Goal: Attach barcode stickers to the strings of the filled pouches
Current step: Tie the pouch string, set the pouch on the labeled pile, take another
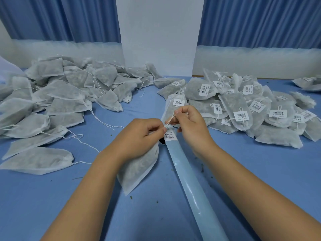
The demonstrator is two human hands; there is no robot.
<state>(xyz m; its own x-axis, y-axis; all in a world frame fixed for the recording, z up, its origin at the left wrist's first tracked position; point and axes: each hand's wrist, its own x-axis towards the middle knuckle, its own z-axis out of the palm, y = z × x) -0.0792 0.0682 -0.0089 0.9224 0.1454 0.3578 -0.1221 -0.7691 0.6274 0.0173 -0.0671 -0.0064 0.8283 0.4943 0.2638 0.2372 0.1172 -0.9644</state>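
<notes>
left hand (139,134): sitting just left of centre, fingers curling down over the neck of a pouch, thumb and forefinger pinching the low end of the string at the sticker's top edge.
right hand (189,126): sitting just right of centre, thumb and forefinger pinching the high end of the string, other fingers curling loosely beneath, gripping nothing else.
string (171,119): running between the two pinches, slanting up toward 1 o'clock.
pouch (137,169): lying on the worktop under the left palm, body trailing toward 7 o'clock, showing greenish filling.
barcode sticker (169,135): sitting at the far end of the backing strip, touching the left thumb tip; cannot tell whether stuck down or lifting.
backing strip (192,185): pale blue, glossy, running from centre toward 5 o'clock, passing between the forearms.
unlabelled pile (57,101): sprawling at 9 to 10 o'clock, loose strings trailing over the worktop.
labelled pile (243,105): heaping at 2 to 3 o'clock, white barcode tags showing on the strings.
worktop (156,214): blue, carrying green crumbs (131,197) near 6 o'clock.
dark object (162,140): peeking out below the left thumb, beside the strip; too hidden to identify.
backdrop: blue curtains (260,20) hanging at 11 and 1 o'clock, white pillar (159,32) standing at 12.
</notes>
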